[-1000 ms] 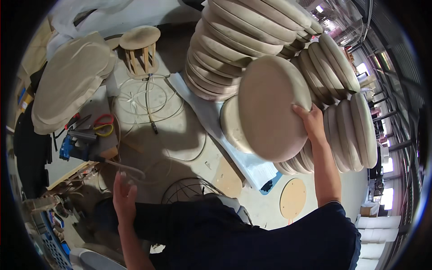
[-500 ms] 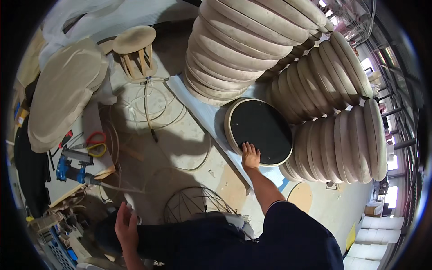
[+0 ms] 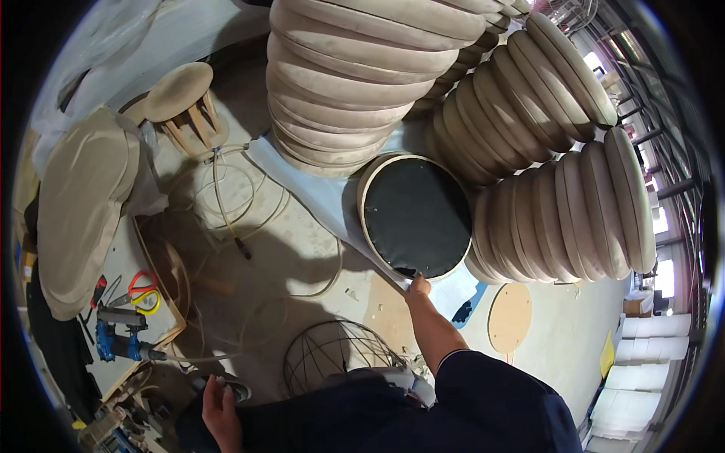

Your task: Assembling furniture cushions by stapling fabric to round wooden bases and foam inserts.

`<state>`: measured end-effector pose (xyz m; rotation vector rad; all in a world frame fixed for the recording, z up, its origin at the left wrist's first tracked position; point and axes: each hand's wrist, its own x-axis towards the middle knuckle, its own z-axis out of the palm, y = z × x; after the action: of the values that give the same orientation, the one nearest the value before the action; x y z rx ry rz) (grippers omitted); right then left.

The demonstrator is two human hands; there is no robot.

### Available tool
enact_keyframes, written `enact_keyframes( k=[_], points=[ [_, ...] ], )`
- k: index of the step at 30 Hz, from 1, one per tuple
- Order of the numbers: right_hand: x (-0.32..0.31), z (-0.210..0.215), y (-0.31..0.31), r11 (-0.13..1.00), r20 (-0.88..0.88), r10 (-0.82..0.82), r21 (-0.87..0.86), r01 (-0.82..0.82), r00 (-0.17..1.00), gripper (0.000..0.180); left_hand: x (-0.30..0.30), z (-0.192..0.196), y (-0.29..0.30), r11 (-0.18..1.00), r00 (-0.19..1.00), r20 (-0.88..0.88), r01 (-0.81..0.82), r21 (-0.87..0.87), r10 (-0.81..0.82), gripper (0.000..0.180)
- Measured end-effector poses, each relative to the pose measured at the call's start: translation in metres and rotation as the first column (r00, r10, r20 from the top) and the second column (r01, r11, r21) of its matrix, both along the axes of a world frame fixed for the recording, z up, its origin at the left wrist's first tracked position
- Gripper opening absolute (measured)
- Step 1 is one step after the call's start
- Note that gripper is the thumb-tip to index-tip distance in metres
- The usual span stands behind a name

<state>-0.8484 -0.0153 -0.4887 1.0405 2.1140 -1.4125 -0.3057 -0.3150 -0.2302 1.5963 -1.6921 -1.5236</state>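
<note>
Your right hand (image 3: pixel 418 287): fingertips pressing round cushion's (image 3: pixel 414 215) black underside, no grasp | your left hand (image 3: pixel 219 404): hanging open beside wire frame (image 3: pixel 336 355).

Your right hand (image 3: pixel 418 287) meets a round seat pad (image 3: pixel 415 217) with a black underside and pale rim, amid plain beige cushions (image 3: pixel 355 83).

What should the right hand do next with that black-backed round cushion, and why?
Probably curl the right hand under the cushion rim for a fuller grip: only fingertips touch its lower edge, and it leans black side out against the stacked beige cushions.
</note>
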Motion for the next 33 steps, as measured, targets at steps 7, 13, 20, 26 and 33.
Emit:
enact_keyframes(
  k=[7, 13, 20, 26, 33],
  points=[
    [-0.001, -0.046, 0.014, 0.877, -0.095, -0.272, -0.435, 0.206, 0.958, 0.045, -0.025, 0.017, 0.000, 0.998, 0.997, 0.070, 0.043, 0.042, -0.046, 0.049],
    [0.002, -0.022, -0.008, 0.872, -0.168, -0.348, -0.418, 0.254, 0.922, 0.025, -0.025, 0.033, -0.001, 0.996, 0.984, 0.166, 0.056, 0.066, -0.066, 0.049],
    [-0.044, -0.013, 0.000, 0.820, -0.159, -0.329, -0.538, 0.198, 0.931, 0.028, -0.011, 0.005, -0.001, 0.993, 0.989, 0.085, 0.122, 0.009, -0.122, 0.049],
    [-0.046, -0.019, -0.012, 0.821, -0.024, -0.374, -0.473, 0.319, 0.927, 0.031, -0.027, 0.036, 0.007, 0.995, 0.967, 0.236, 0.095, -0.001, -0.092, 0.046],
    [-0.053, -0.034, -0.003, 0.862, -0.058, -0.314, -0.435, 0.259, 0.948, 0.031, -0.032, 0.033, 0.014, 0.990, 0.972, 0.221, 0.100, -0.099, -0.077, 0.045]
  ],
)
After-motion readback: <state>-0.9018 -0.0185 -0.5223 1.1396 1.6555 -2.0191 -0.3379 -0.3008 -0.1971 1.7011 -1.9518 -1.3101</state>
